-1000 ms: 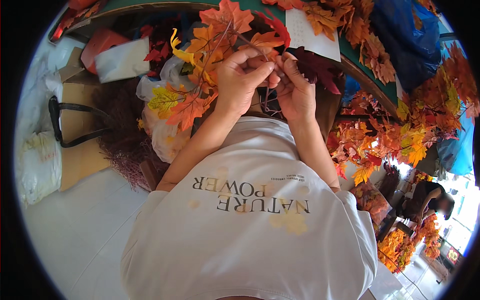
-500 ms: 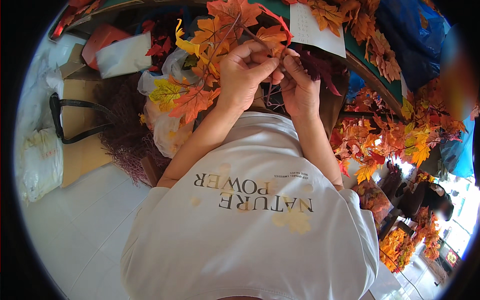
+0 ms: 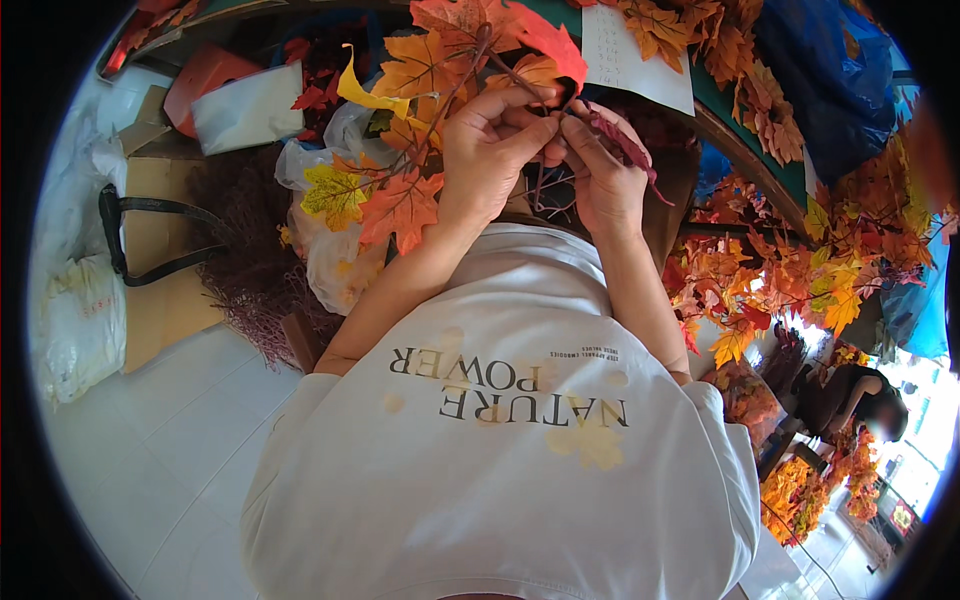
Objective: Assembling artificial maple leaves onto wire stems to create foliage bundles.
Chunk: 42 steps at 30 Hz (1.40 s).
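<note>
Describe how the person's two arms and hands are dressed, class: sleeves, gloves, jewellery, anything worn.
Both forearms are bare. The left hand and right hand wear no gloves; no rings, watch or bracelets show. The short sleeves belong to a white T-shirt with dark lettering and pale yellow blotches.

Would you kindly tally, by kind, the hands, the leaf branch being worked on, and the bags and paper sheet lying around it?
Hands: 2, left hand and right hand
Artificial autumn-leaf branch, held in both hands: 1
Blue plastic bag: 1
White plastic bag: 1
White paper sheet: 1
Total: 6
</note>
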Each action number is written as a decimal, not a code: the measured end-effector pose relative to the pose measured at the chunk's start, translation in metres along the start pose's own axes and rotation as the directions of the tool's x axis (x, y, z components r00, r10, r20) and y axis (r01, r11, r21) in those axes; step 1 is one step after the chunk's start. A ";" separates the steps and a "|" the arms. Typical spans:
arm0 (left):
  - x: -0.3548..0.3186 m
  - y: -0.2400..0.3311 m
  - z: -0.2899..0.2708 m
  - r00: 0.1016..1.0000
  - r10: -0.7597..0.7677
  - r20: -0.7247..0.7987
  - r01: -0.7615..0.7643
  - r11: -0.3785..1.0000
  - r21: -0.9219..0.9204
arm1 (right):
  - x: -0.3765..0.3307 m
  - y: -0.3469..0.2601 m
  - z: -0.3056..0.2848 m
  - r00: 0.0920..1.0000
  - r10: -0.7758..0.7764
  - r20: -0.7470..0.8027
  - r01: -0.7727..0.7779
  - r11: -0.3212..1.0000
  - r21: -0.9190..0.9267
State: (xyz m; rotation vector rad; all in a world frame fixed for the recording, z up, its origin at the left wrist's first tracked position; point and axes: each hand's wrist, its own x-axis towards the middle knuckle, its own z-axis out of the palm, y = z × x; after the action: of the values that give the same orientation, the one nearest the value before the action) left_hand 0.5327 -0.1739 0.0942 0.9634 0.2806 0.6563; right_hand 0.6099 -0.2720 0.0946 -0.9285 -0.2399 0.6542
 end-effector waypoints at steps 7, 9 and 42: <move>0.001 -0.005 -0.002 0.997 0.076 0.031 -0.077 0.997 0.025 | 0.003 0.007 -0.007 1.000 -0.029 0.008 0.029 0.999 -0.046; 0.003 -0.005 -0.002 0.995 0.093 0.029 -0.094 0.995 0.040 | 0.004 0.012 -0.008 1.000 -0.026 0.006 0.026 0.999 -0.044; 0.015 -0.003 -0.025 0.961 -0.214 -0.176 0.114 0.886 -0.450 | 0.019 0.012 0.024 0.727 -0.396 0.562 0.666 0.207 -0.716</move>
State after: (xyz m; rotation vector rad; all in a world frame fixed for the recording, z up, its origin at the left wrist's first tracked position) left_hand 0.5332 -0.1486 0.0792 0.4279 0.3893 0.6346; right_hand 0.6084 -0.2393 0.0980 -1.6830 -1.2297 -0.1357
